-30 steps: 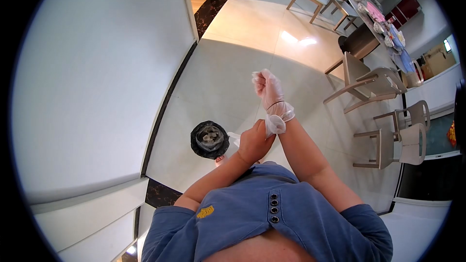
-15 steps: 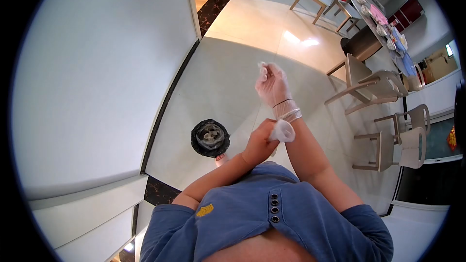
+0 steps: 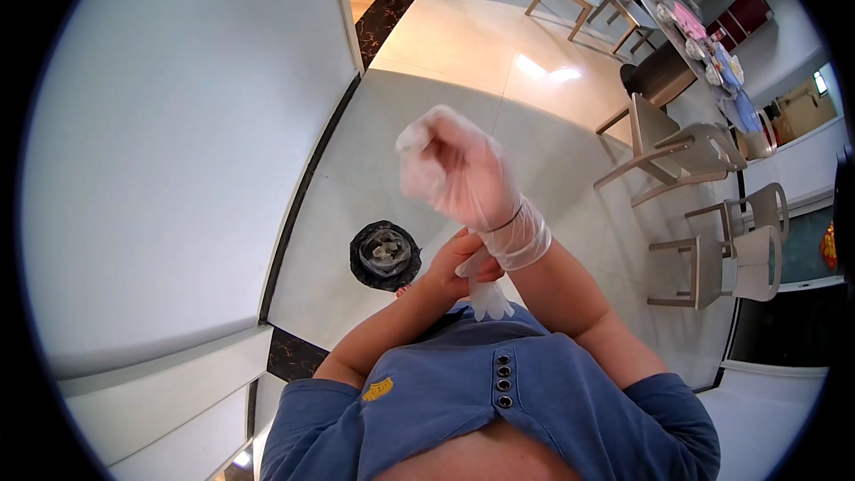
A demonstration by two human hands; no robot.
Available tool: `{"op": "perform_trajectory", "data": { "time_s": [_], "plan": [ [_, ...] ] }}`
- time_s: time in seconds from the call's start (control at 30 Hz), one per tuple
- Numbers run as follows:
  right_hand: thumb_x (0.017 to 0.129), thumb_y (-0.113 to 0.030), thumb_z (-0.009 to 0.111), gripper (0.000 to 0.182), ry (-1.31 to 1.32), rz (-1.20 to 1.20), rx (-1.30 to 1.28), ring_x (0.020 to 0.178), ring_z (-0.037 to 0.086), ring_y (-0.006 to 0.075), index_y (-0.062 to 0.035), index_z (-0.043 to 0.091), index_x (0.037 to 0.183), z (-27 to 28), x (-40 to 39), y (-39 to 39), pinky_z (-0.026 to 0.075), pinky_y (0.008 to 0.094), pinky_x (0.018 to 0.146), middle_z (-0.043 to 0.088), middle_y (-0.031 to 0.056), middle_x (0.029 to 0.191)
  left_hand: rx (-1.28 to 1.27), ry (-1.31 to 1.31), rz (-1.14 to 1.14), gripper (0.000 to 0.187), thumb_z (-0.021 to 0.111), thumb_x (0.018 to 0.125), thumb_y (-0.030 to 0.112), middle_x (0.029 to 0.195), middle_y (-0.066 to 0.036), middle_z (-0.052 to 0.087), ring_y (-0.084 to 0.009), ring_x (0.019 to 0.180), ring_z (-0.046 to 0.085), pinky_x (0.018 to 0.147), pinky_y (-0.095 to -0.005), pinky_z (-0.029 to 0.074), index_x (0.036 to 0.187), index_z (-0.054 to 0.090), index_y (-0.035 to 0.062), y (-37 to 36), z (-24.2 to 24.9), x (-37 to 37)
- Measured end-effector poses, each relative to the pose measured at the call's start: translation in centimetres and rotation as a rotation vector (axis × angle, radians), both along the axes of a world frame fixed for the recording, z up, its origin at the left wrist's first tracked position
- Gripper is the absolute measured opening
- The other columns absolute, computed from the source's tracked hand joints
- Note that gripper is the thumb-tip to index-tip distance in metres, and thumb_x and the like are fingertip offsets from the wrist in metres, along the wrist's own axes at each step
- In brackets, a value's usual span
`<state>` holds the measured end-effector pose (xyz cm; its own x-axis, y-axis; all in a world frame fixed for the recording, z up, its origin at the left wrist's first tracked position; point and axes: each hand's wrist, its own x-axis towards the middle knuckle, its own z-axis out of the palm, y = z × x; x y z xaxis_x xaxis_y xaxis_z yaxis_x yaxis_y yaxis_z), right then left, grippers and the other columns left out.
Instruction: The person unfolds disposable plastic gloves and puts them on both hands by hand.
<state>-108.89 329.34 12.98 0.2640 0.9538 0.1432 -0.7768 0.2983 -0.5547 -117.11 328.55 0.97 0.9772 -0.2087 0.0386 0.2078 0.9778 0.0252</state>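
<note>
A thin translucent glove [image 3: 525,240] covers my right hand [image 3: 454,165], which is raised in front of me. Its fingers are bent and somewhat blurred, with a gap towards the thumb, and I see nothing held in them. A dark thin band circles the right wrist under the glove. My left hand [image 3: 463,260] is bare and sits just below that wrist. It is closed on a second, loose white glove [image 3: 489,298], whose limp fingers hang down in front of my blue shirt. Part of the left hand is hidden behind the right wrist.
On the floor to the left stands a waste bin [image 3: 363,258] lined with a black bag, with crumpled waste inside. A white wall [image 3: 196,142] rises on the left. Several chairs [image 3: 659,138] and a table [image 3: 655,2] with things on it stand at the right.
My right hand has come nearer and swung left, with its fingers looser. My left hand has lowered slightly, and the loose glove now hangs down from it. The right glove's cuff lies further down the forearm.
</note>
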Motion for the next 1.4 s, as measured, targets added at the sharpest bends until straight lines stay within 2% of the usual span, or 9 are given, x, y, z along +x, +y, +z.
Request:
{"op": "perform_trajectory", "data": {
  "time_s": [0.27,0.47,0.53,0.63,0.87,0.93,0.97,1.2,1.4],
  "plan": [
    [0.084,-0.021,0.042,0.031,-0.309,0.368,0.065,0.071,0.051,0.0121,0.002,0.048,0.105,3.0,-5.1,-1.7,0.041,0.0232,0.065,0.056,0.0076,0.082,0.119,0.011,-0.148,0.017,0.045,0.083,0.021,0.059,-0.005,0.05,-0.0119,0.047,0.045,0.041,-0.0226,0.035,0.08,0.051,0.0061,-0.9,1.4,-1.0],
    [0.083,-0.019,0.043,0.029,0.102,0.233,-0.125,0.077,0.055,0.0193,0.002,0.049,0.103,6.5,-7.2,-3.6,0.043,0.0296,0.07,0.057,0.0131,0.086,0.717,0.092,0.031,0.015,0.047,0.082,0.019,0.06,-0.004,0.05,-0.0101,0.05,0.046,0.043,-0.0227,0.036,0.077,0.051,0.0054,-1.7,4.3,-2.6],
    [0.085,-0.018,0.041,0.025,0.001,0.334,0.182,0.071,0.056,0.0183,0.0023,0.052,0.094,4.5,-4.7,-2.9,0.044,0.0288,0.066,0.058,0.0134,0.082,0.882,0.117,0.086,0.015,0.048,0.082,0.019,0.06,-0.003,0.05,-0.0094,0.05,0.047,0.044,-0.0227,0.036,0.077,0.051,0.0052,-1.8,5.1,-2.9],
    [0.087,-0.026,0.038,0.035,-0.527,-0.248,-0.111,0.057,0.055,0.0142,0.002,0.056,0.075,4.1,-3.5,-2.3,0.043,0.0237,0.057,0.057,0.0092,0.064,0.971,0.166,0.147,0.014,0.049,0.081,0.018,0.06,-0.002,0.05,-0.0085,0.051,0.047,0.045,-0.0227,0.037,0.076,0.051,0.0049,-2.0,5.2,-3.2],
    [0.086,-0.028,0.041,0.035,-0.425,-0.69,-0.139,0.046,0.044,0.0148,-0.0024,0.055,0.066,3.5,1.0,-0.9,0.035,0.0243,0.048,0.053,0.0081,0.057,1.007,0.308,0.334,0.012,0.057,0.075,0.01,0.075,-0.002,0.051,-0.0076,0.064,0.047,0.05,-0.0255,0.038,0.078,0.048,0.0035,-1.4,5.2,-2.9],
    [0.085,-0.031,0.043,0.04,-0.438,-0.765,-0.233,0.048,0.048,0.0104,-0.0016,0.055,0.062,2.5,2.0,-0.6,0.036,0.0222,0.047,0.054,0.0054,0.055,1.495,-0.256,1.02,0.021,0.063,0.069,0.01,0.075,-0.004,0.051,-0.0112,0.061,0.048,0.05,-0.0245,0.039,0.08,0.047,0.002,-0.7,5.6,-2.4],
    [0.085,-0.031,0.043,0.04,-0.439,-0.769,-0.233,0.048,0.048,0.0104,-0.0016,0.055,0.062,2.0,2.3,-0.4,0.036,0.0222,0.047,0.054,0.0054,0.055,1.667,-0.185,1.011,0.031,0.066,0.061,0.009,0.077,-0.012,0.052,-0.0236,0.057,0.052,0.049,-0.0281,0.041,0.083,0.046,0.0014,-0.9,6.2,-2.5],
    [0.084,-0.026,0.047,0.03,-0.506,-0.78,-0.44,0.048,0.047,0.007,-0.0037,0.056,0.066,-1.0,3.3,0.7,0.036,0.0192,0.048,0.055,0.0026,0.057,2.306,-0.392,1.109,0.023,0.056,0.061,0.006,0.068,-0.009,0.048,-0.0252,0.056,0.052,0.047,-0.0341,0.042,0.08,0.044,0.0024,0.6,7.1,-1.0],
    [0.081,-0.03,0.05,0.028,-0.569,-0.625,-0.507,0.073,0.051,0.0104,-0.0092,0.052,0.101,-2.9,2.2,1.1,0.039,0.0228,0.065,0.057,0.0072,0.085,2.191,-0.686,0.828,0.013,0.05,0.066,0.008,0.065,-0.009,0.045,-0.025,0.055,0.051,0.046,-0.0349,0.043,0.074,0.041,0.0034,-0.9,7.4,-1.3]
  ]
}}
